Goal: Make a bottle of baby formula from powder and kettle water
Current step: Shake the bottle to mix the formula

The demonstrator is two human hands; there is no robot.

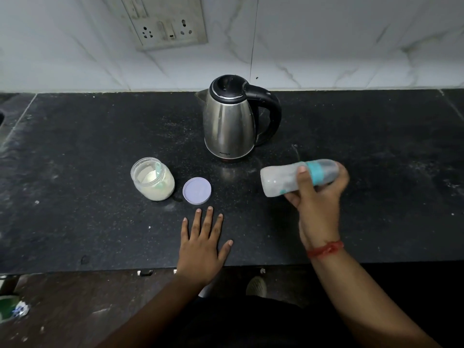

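The right hand [317,197] grips the capped baby bottle [298,178] on its side above the tabletop [88,146], in front of the kettle [229,121], apparently shaking to mix. The left hand [203,247] rests flat, fingers spread, holding nothing. Next, probably stand the bottle upright and relid the powder jar [153,182].

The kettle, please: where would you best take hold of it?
By the black loop handle on the kettle, coming from the right. It arches off that side with an open gap for fingers, and the spout points left.
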